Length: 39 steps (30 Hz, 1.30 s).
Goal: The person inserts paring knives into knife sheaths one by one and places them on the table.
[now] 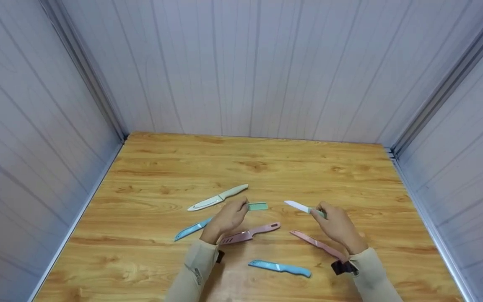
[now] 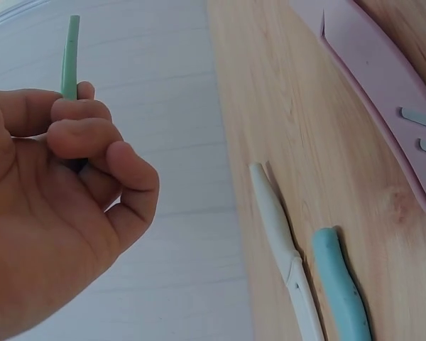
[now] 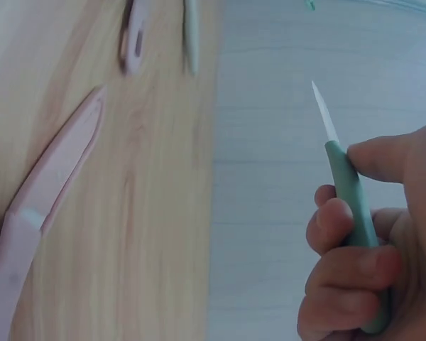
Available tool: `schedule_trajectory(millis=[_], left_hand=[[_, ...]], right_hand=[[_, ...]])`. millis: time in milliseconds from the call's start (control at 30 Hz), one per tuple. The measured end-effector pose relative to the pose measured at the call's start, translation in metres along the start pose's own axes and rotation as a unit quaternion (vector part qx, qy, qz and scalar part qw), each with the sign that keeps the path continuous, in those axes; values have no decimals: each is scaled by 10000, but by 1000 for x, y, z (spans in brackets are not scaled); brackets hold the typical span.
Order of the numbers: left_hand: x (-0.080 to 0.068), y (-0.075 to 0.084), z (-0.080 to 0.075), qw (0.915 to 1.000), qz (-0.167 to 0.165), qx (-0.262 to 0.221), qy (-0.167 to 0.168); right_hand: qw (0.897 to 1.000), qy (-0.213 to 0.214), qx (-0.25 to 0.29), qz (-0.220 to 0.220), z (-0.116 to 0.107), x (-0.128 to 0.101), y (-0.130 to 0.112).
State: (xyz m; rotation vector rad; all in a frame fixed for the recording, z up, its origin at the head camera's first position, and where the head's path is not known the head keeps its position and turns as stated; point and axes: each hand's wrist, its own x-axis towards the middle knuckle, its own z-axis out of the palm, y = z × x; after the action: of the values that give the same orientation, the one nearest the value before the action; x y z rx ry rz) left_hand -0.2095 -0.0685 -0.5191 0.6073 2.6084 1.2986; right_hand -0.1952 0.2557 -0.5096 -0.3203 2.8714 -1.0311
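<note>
My left hand [image 1: 238, 208] pinches a short green blade sheath [image 1: 258, 206] just above the wooden table [image 1: 266, 167]. In the left wrist view the sheath [image 2: 71, 50] sticks up from the curled fingers [image 2: 82, 131]. My right hand [image 1: 324, 211] grips a green-handled knife [image 1: 304, 207], its white blade pointing left toward the sheath, a small gap apart. The right wrist view shows that knife [image 3: 349, 199] wrapped by fingers and thumb, blade tip free.
Several knives and sheaths lie around the hands: a cream knife [image 1: 218, 197], a blue piece [image 1: 192, 229], a slotted pink sheath [image 1: 250, 234], a pink knife [image 1: 317, 244] and a blue knife [image 1: 280, 267]. Grey panel walls enclose the table on three sides.
</note>
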Motion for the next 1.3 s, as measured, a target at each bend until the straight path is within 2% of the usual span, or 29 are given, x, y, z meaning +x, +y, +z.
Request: schedule_trajectory(millis=[133,300,533,767,1000,1300], left_hand=[[2,2,4,10000,-33,39,-48],[4,7,8,9997,98,196,-92],[3,14,9,9993,194,318,-84],[5,14,13,9980,516,337,-141],[4,14,15,9966,699,403,-133],[3,16,16,9972,645,325,-214]], right_hand=[[9992,-9,213,-333,1,-3,-10],[9975,72,269,-651,5,-3,-18],[9975,128,88,-692,8,-1,-20],[9969,65,-48,-780,8,0,-20],[9953,82,-125,-956,7,0,-23],[9950,-3,-103,-993,8,1,-27]])
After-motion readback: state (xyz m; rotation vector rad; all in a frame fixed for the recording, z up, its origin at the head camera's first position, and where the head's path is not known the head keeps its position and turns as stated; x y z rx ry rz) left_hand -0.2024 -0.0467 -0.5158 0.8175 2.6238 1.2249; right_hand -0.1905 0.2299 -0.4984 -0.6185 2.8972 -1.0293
